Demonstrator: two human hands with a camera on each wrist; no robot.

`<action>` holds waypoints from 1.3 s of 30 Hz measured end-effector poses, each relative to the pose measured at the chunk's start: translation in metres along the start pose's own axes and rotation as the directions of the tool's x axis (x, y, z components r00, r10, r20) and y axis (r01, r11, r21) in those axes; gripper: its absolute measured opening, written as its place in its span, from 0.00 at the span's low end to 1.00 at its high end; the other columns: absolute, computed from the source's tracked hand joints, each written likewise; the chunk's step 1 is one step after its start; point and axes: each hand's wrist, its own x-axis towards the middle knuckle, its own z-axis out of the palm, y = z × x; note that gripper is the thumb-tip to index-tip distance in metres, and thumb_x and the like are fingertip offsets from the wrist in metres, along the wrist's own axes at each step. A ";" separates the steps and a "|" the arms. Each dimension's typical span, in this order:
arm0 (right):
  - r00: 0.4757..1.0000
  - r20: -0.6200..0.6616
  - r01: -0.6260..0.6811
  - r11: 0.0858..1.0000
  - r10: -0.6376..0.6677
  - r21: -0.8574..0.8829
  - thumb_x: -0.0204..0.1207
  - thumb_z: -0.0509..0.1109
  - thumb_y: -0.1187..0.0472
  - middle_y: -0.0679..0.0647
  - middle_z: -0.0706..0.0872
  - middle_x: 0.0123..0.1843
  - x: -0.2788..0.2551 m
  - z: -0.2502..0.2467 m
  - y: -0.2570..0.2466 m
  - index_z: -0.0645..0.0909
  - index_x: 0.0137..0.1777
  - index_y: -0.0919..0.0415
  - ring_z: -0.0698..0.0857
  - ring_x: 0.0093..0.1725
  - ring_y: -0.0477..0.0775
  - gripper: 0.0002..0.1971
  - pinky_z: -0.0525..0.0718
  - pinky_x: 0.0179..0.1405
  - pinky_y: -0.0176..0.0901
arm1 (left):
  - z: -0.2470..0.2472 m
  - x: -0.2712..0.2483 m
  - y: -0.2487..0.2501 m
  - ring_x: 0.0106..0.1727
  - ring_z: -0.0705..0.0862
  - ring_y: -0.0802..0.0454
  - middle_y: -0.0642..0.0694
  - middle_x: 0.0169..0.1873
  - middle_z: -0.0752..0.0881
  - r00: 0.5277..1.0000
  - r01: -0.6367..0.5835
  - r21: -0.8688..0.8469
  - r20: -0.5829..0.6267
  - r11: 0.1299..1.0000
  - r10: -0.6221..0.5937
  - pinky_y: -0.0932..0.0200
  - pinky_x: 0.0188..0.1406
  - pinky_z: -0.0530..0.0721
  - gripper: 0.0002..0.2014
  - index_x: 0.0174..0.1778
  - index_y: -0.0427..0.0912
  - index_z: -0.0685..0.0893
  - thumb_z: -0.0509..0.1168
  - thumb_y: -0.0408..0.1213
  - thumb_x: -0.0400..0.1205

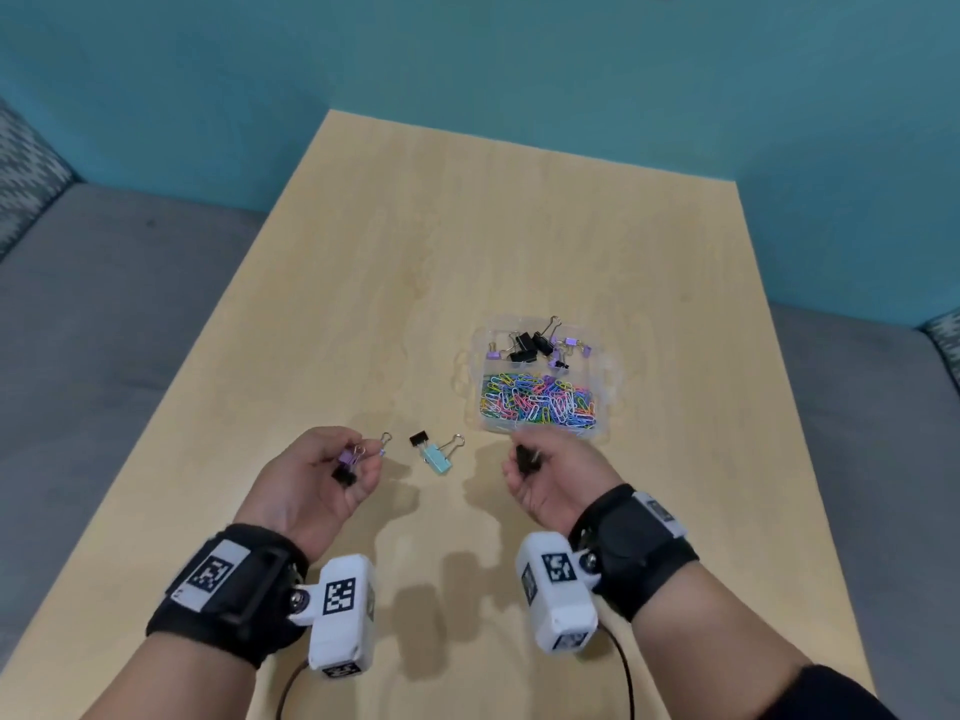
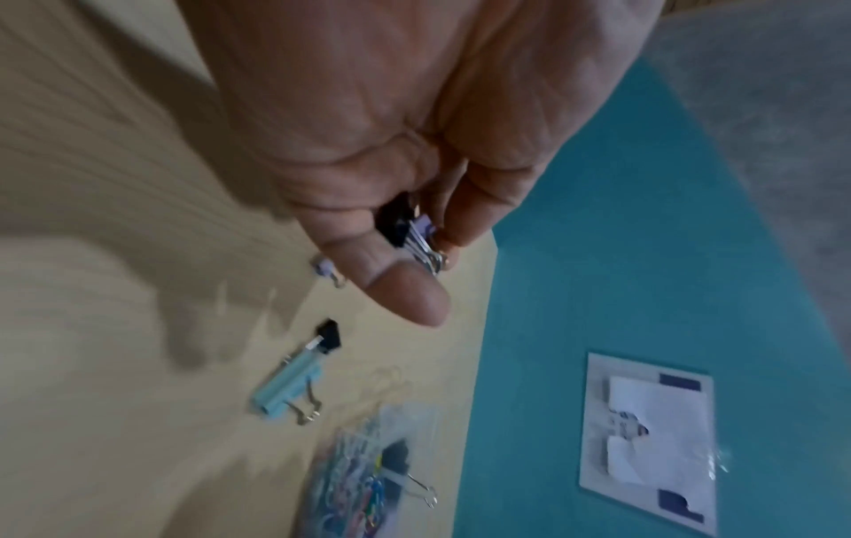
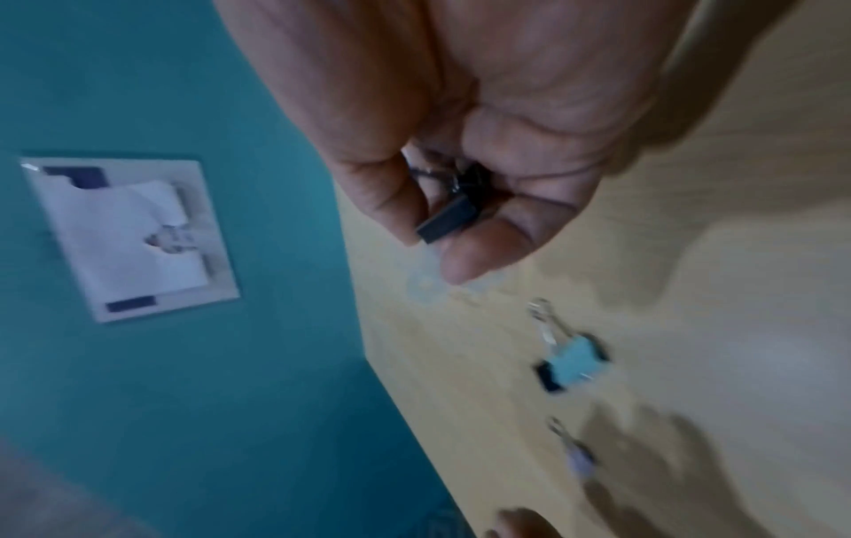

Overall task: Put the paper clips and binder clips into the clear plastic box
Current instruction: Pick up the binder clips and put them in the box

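My left hand [image 1: 332, 472] holds a purple and a black binder clip [image 1: 347, 467] between thumb and curled fingers; the left wrist view shows these clips [image 2: 410, 229] too. My right hand [image 1: 540, 467] grips a black binder clip [image 1: 525, 459], also seen as the black clip [image 3: 453, 214] near my fingertips, just short of the clear plastic box [image 1: 602, 350]. The box holds colourful paper clips [image 1: 540, 402] and several binder clips [image 1: 535, 345]. On the table lie a light-blue binder clip [image 1: 437, 457], a small black one [image 1: 420, 440] and a tiny purple one [image 1: 384, 445].
The wooden table [image 1: 415, 252] is bordered by grey seating [image 1: 104, 314] and a teal wall [image 1: 467, 59]. A white sheet [image 2: 644, 436] hangs on the wall. Both wrists carry black straps with white camera units.
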 end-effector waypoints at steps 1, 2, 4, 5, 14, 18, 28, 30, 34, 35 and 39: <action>0.999 -0.015 0.040 0.999 -0.039 0.024 0.78 0.65 0.70 0.56 0.77 0.28 0.003 0.003 -0.013 0.74 0.41 0.63 0.79 0.25 0.51 0.05 0.81 0.19 0.35 | 0.008 0.004 0.002 0.33 0.82 0.46 0.36 0.35 0.84 1.000 -0.015 0.028 0.007 0.999 0.015 0.60 0.29 0.87 0.05 0.40 0.33 0.79 0.59 0.27 0.80; 0.997 -0.033 0.076 0.995 -0.074 0.069 0.78 0.65 0.70 0.57 0.77 0.29 0.007 0.005 -0.029 0.74 0.41 0.64 0.79 0.25 0.51 0.06 0.82 0.20 0.35 | 0.018 0.009 0.004 0.32 0.81 0.47 0.38 0.34 0.82 1.000 -0.027 0.069 0.011 0.997 0.026 0.61 0.28 0.86 0.03 0.42 0.34 0.79 0.60 0.27 0.79; 0.987 -0.079 0.153 0.976 -0.142 0.157 0.78 0.65 0.73 0.61 0.77 0.36 0.015 0.005 -0.061 0.74 0.42 0.67 0.80 0.30 0.54 0.04 0.87 0.27 0.39 | 0.047 0.020 0.010 0.29 0.79 0.48 0.40 0.32 0.79 0.999 -0.046 0.186 0.022 0.981 0.043 0.62 0.26 0.84 0.01 0.43 0.33 0.78 0.63 0.28 0.79; 0.980 -0.102 0.188 0.968 -0.173 0.167 0.77 0.65 0.74 0.64 0.77 0.41 0.019 0.005 -0.076 0.74 0.44 0.68 0.81 0.34 0.57 0.03 0.88 0.31 0.42 | 0.063 0.029 0.013 0.29 0.79 0.48 0.40 0.30 0.78 0.998 -0.059 0.248 0.014 0.967 0.057 0.61 0.25 0.84 0.01 0.42 0.33 0.78 0.64 0.27 0.79; 0.955 -0.170 0.209 0.956 -0.245 -0.206 0.80 0.67 0.61 0.66 0.72 0.73 0.046 -0.001 -0.130 0.68 0.74 0.67 0.74 0.70 0.67 0.24 0.82 0.61 0.58 | 0.191 0.070 0.006 0.49 0.81 0.44 0.32 0.60 0.83 0.990 -0.139 0.412 0.090 0.900 0.112 0.50 0.56 0.82 0.18 0.66 0.30 0.77 0.65 0.31 0.81; 0.956 -0.095 0.239 0.927 -0.276 -0.290 0.80 0.67 0.60 0.65 0.70 0.74 0.033 -0.011 -0.127 0.69 0.74 0.62 0.72 0.72 0.66 0.23 0.78 0.66 0.61 | 0.191 0.070 0.008 0.50 0.81 0.44 0.40 0.51 0.81 0.983 -0.172 0.568 0.157 0.805 0.100 0.49 0.53 0.84 0.15 0.63 0.36 0.80 0.66 0.35 0.81; 0.735 0.541 0.534 -0.143 -0.409 -0.833 0.77 0.65 0.58 0.49 0.84 0.45 -0.004 0.006 -0.023 0.80 0.51 0.53 0.81 0.44 0.53 0.05 0.81 0.46 0.49 | 0.038 0.045 0.040 0.44 0.86 0.49 0.49 0.43 0.88 0.907 -0.151 0.984 0.099 0.096 0.409 0.51 0.50 0.83 0.13 0.55 0.47 0.83 0.68 0.42 0.76; 0.767 0.572 0.495 -0.301 -0.289 -0.815 0.78 0.63 0.55 0.50 0.81 0.50 0.000 0.013 -0.001 0.78 0.56 0.53 0.81 0.49 0.54 0.09 0.80 0.48 0.50 | 0.019 0.042 0.030 0.43 0.84 0.52 0.51 0.43 0.86 0.937 -0.105 0.992 0.124 -0.075 0.327 0.56 0.41 0.80 0.16 0.57 0.50 0.81 0.69 0.44 0.73; 0.823 0.492 0.382 -0.365 -0.283 -0.849 0.79 0.62 0.46 0.54 0.79 0.49 0.016 0.035 0.028 0.70 0.53 0.54 0.80 0.48 0.60 0.13 0.77 0.40 0.50 | 0.009 0.040 0.005 0.40 0.81 0.51 0.49 0.45 0.80 0.924 -0.080 0.952 0.181 -0.294 0.337 0.57 0.33 0.74 0.17 0.52 0.49 0.78 0.66 0.57 0.75; 0.829 0.461 0.345 -0.360 -0.316 -0.867 0.79 0.61 0.44 0.55 0.80 0.48 0.020 0.041 0.034 0.68 0.52 0.54 0.80 0.47 0.62 0.14 0.75 0.37 0.49 | 0.010 0.040 -0.001 0.39 0.80 0.49 0.48 0.44 0.79 0.918 -0.077 0.948 0.189 -0.309 0.349 0.56 0.32 0.75 0.17 0.49 0.48 0.76 0.65 0.57 0.76; 0.846 0.351 0.216 -0.345 -0.400 -0.914 0.80 0.57 0.43 0.59 0.83 0.48 0.033 0.061 0.051 0.67 0.55 0.57 0.83 0.46 0.64 0.17 0.72 0.34 0.49 | 0.014 0.041 -0.017 0.38 0.80 0.44 0.44 0.43 0.77 0.902 -0.103 0.921 0.245 -0.376 0.355 0.50 0.38 0.83 0.10 0.46 0.45 0.72 0.64 0.46 0.79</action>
